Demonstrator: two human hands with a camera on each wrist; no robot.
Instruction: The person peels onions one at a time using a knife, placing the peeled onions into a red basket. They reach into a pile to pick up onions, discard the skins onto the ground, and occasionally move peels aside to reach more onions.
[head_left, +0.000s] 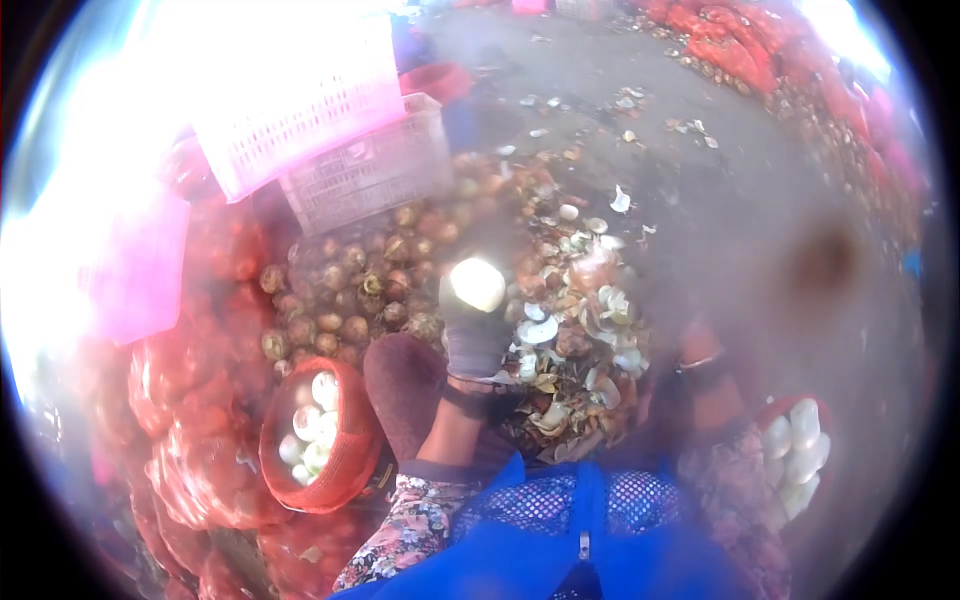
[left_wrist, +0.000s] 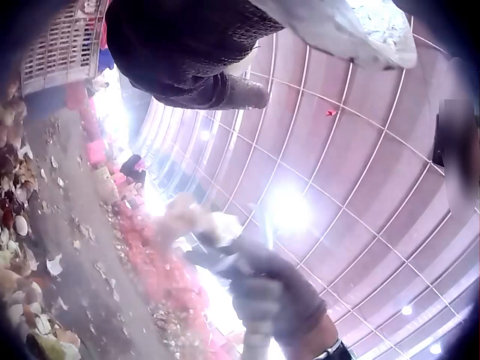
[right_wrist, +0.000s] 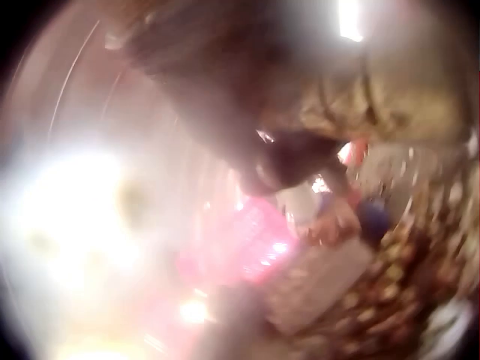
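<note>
Fingers of the grey-gloved left hand point(head_left: 472, 335) clamp a pale, peeled round bulb point(head_left: 477, 285) above the floor's husk heap point(head_left: 575, 340), probably light, firm, slippery, best cupped round its middle; I cannot tell the right hand point(head_left: 696, 340) fingers' state.

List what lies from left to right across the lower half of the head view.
Red mesh sacks → red basket of peeled bulbs → left hand holding a peeled white bulb → pile of peelings → second red basket of peeled bulbs.
</note>
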